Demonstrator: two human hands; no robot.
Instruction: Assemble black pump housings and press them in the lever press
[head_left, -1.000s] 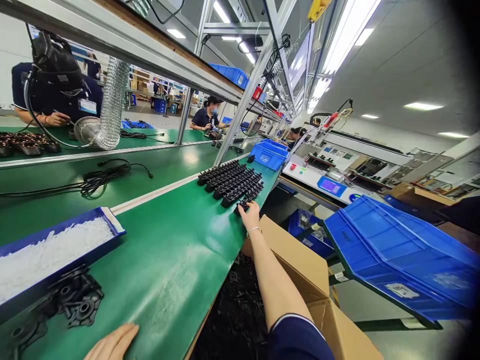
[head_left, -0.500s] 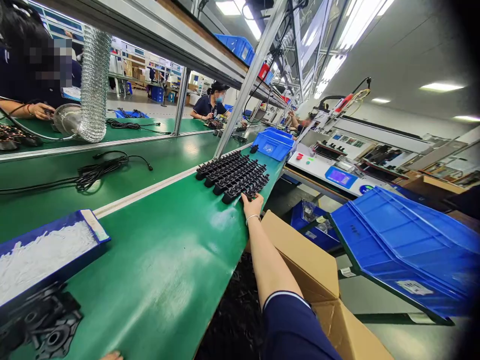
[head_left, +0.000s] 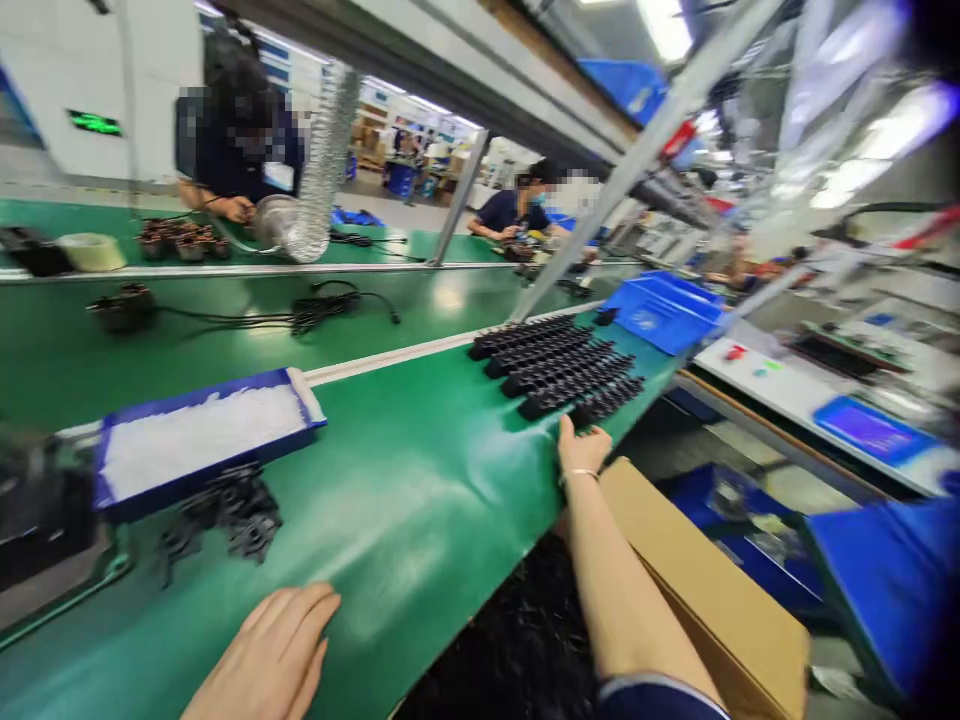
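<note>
My right hand [head_left: 583, 447] is at the near end of several rows of small black plastic parts [head_left: 551, 362] on the green work surface [head_left: 375, 510]. Its thumb and fingers are apart, and no part shows between them. The image is blurred there, so whether the fingertips touch the closest part I cannot tell. Low in the view, my left hand [head_left: 270, 650] is stretched out flat over the green surface, holding nothing. Beyond it lies a loose pile of black plastic parts [head_left: 244, 515], beside a blue tray [head_left: 202, 480] of white material.
An open cardboard box [head_left: 705, 590] stands below the bench edge at right, near dark loose parts [head_left: 510, 640]. A blue bin [head_left: 664, 310] sits past the rows. A slanted metal post [head_left: 585, 245] rises behind them. Co-workers sit across the bench, near black cables [head_left: 322, 310].
The view has swung left, so the rows appear farther right. My left hand has come into view from the bottom edge. My right hand has drawn slightly back from the rows.
</note>
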